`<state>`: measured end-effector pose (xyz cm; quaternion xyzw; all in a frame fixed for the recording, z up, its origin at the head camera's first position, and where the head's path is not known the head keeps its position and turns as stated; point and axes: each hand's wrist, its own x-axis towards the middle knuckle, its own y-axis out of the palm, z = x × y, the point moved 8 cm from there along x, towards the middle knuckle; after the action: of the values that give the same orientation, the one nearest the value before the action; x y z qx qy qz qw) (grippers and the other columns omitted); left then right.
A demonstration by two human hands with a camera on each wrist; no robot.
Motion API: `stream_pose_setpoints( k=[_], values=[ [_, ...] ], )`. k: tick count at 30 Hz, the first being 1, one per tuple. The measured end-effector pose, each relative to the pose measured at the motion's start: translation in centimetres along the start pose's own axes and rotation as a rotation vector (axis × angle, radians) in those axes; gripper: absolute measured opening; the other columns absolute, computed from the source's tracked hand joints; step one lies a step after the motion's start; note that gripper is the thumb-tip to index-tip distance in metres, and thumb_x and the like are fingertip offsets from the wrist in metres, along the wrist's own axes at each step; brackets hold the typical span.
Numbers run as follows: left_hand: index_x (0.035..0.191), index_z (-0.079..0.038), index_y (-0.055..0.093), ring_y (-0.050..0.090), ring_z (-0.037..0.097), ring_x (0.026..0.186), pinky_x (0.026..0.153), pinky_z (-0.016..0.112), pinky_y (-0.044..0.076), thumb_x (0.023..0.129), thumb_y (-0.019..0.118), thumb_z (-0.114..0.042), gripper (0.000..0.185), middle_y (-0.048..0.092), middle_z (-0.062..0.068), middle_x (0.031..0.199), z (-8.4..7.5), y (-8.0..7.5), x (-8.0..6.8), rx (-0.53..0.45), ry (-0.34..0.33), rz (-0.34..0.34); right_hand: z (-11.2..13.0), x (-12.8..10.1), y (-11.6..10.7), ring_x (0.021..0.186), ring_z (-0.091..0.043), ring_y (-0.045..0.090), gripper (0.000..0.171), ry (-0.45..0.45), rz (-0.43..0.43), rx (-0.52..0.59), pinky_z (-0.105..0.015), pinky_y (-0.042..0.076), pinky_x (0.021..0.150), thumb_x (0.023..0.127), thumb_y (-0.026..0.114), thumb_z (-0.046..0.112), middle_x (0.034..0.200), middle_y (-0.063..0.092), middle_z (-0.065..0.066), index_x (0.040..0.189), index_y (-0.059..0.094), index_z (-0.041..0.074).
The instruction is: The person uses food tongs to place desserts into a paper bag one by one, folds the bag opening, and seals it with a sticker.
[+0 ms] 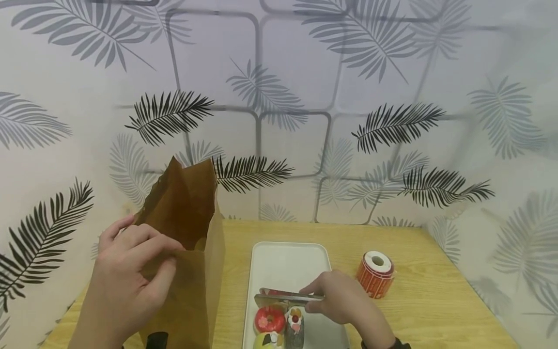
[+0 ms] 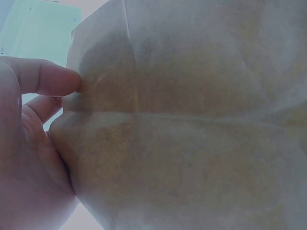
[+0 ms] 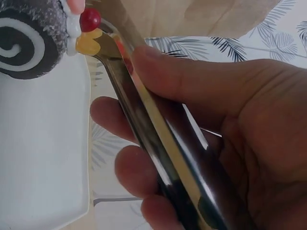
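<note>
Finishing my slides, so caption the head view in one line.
Left hand holding an open paper bag, right hand gripping metal tongs over a tray of pastries.

Location type: bakery-style setup; building type not determinable. Indicators: wood-grain bench (image 1: 418, 286) carrying a brown paper bag (image 1: 185, 291), white tray (image 1: 289, 264) with cake-like items (image 1: 295, 334) and red-printed roll (image 1: 375, 279); leaf-print wall covering (image 1: 296, 53) behind.

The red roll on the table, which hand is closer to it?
Right. The right hand holds the tongs just left of the roll; the left hand is farther off, holding the paper bag.
</note>
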<state>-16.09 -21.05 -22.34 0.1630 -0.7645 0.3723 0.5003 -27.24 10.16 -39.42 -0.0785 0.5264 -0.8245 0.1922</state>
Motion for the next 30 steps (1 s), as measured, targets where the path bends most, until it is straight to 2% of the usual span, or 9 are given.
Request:
stream_pose_setpoints(
  k=[8,12,18,22,25,30],
  values=[
    [0.078,-0.022,0.074,0.052,0.003,0.077,0.120,0.039,0.028,0.083,0.060,-0.003,0.024,0.065,-0.008,0.079,0.2,0.0,-0.1,0.001,-0.009,0.012,-0.5,-0.3,-1.0,0.065,-0.012,0.055,0.020,0.064,-0.071,-0.014,-0.031,0.043,0.053,0.083,0.086,0.027,0.086,0.077,0.006,0.103,0.084,0.031],
    [0.078,-0.022,0.074,0.052,0.003,0.077,0.120,0.040,0.028,0.083,0.060,-0.003,0.024,0.065,-0.008,0.079,0.2,0.1,-0.1,0.002,-0.011,0.017,-0.7,-0.5,-1.1,0.065,-0.011,0.057,0.021,0.089,-0.064,0.005,-0.031,0.045,0.054,0.082,0.087,0.026,0.083,0.076,0.006,0.102,0.084,0.030],
    [0.078,-0.021,0.074,0.052,0.003,0.077,0.121,0.040,0.028,0.083,0.060,-0.003,0.023,0.065,-0.008,0.079,0.2,0.2,-0.1,0.005,-0.017,0.026,-0.4,-0.4,-0.7,0.063,-0.011,0.057,0.023,0.079,-0.056,0.002,-0.031,0.045,0.052,0.081,0.088,0.027,0.080,0.074,0.008,0.103,0.084,0.029],
    [0.078,-0.021,0.074,0.052,0.003,0.077,0.120,0.039,0.029,0.083,0.059,-0.003,0.024,0.065,-0.008,0.079,0.0,0.2,0.0,0.001,-0.003,0.010,-0.3,-0.3,-0.4,0.065,-0.008,0.059,0.023,0.068,-0.038,-0.014,-0.032,0.046,0.053,0.081,0.088,0.027,0.083,0.076,0.007,0.104,0.084,0.028],
    [0.078,-0.021,0.074,0.052,0.003,0.077,0.119,0.040,0.029,0.083,0.059,-0.003,0.024,0.065,-0.008,0.078,-0.1,0.2,0.0,0.000,0.006,-0.001,-0.4,-0.1,-0.3,0.065,-0.007,0.058,0.021,0.052,-0.055,-0.029,-0.030,0.045,0.054,0.082,0.087,0.026,0.082,0.076,0.008,0.102,0.085,0.027],
    [0.077,-0.022,0.074,0.052,0.002,0.077,0.119,0.039,0.030,0.081,0.059,-0.003,0.024,0.065,-0.009,0.077,-0.1,0.2,0.0,-0.008,0.024,-0.034,-0.4,0.1,-0.2,0.059,-0.008,0.053,0.015,0.036,-0.104,-0.013,-0.029,0.042,0.051,0.084,0.084,0.024,0.072,0.069,0.013,0.098,0.085,0.026]
  ],
)
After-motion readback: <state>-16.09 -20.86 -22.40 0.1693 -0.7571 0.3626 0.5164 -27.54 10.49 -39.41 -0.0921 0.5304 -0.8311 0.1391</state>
